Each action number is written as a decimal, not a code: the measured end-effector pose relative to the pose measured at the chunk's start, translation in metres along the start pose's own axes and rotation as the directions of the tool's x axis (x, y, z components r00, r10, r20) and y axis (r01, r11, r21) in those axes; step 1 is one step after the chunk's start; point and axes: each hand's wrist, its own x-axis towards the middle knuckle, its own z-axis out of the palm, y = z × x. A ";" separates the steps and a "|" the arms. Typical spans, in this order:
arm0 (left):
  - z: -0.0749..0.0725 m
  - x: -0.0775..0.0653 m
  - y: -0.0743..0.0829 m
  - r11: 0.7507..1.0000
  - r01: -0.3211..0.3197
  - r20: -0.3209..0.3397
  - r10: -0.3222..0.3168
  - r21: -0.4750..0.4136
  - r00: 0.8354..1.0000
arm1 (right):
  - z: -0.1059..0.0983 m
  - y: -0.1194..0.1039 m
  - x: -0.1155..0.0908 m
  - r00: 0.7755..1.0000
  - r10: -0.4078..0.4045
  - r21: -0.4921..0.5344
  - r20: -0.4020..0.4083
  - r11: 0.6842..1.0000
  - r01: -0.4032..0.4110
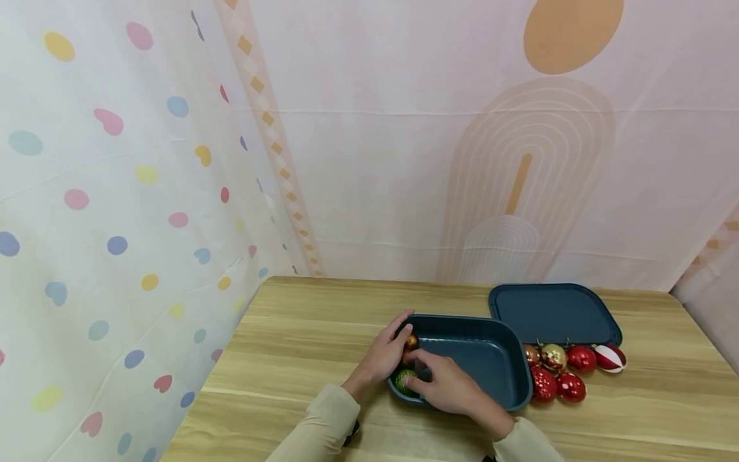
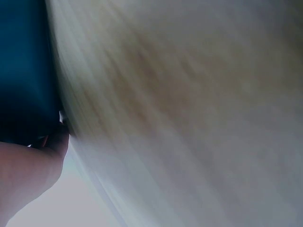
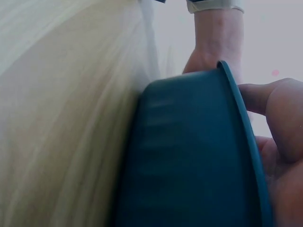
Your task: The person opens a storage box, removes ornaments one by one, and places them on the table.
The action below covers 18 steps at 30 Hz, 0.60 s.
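Note:
A dark blue rectangular box (image 1: pixel 479 359) sits on the wooden table, its open side up. My left hand (image 1: pixel 382 354) grips its left end, thumb over the rim and fingers along the outside wall. Inside at that end lie a green glittery bauble (image 1: pixel 403 382) and copper-coloured baubles (image 1: pixel 412 342), partly covered by my hands. My right hand (image 1: pixel 450 385) reaches over the near rim with curled fingers, its thumb and fingertips at the green bauble. In the right wrist view, the box's outer wall (image 3: pixel 184 151) hides most of that contact.
Just right of the box lie several red, gold and striped baubles (image 1: pixel 582 359). Behind them a flat dark blue lid (image 1: pixel 554 314) rests on the table (image 1: pixel 300 333). A patterned cloth (image 1: pixel 369 160) hangs along the table's back edge.

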 end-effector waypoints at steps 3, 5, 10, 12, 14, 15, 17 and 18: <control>0.000 0.000 0.001 1.000 -0.002 -0.002 0.002 -0.012 1.000 | 0.003 0.000 0.001 1.000 -0.011 -0.008 -0.001 1.000 0.011; 0.000 0.000 0.001 1.000 -0.004 -0.005 0.004 -0.019 1.000 | 0.005 0.000 0.002 1.000 -0.010 -0.011 -0.004 1.000 0.010; 0.001 0.000 0.001 1.000 0.000 -0.010 0.000 -0.028 1.000 | 0.008 0.002 0.002 1.000 0.012 -0.018 -0.013 1.000 -0.012; 0.001 0.000 0.001 1.000 0.001 -0.011 -0.001 -0.025 1.000 | 0.009 0.003 0.002 1.000 0.022 -0.023 -0.012 0.999 -0.022; 0.001 0.000 0.000 1.000 0.004 -0.011 -0.004 -0.018 1.000 | 0.010 0.004 0.002 0.999 0.036 -0.025 -0.008 0.999 -0.036; 0.001 0.000 0.000 1.000 0.005 -0.012 -0.005 -0.018 1.000 | 0.010 0.004 0.002 0.999 0.039 -0.030 -0.007 0.999 -0.039; 0.001 0.000 0.000 1.000 0.004 -0.011 -0.004 -0.018 1.000 | 0.010 0.005 0.002 0.999 0.051 -0.030 -0.003 0.998 -0.051; 0.001 0.000 0.000 1.000 0.008 -0.012 -0.008 -0.016 1.000 | 0.010 0.005 0.002 0.998 0.057 -0.032 -0.002 0.998 -0.057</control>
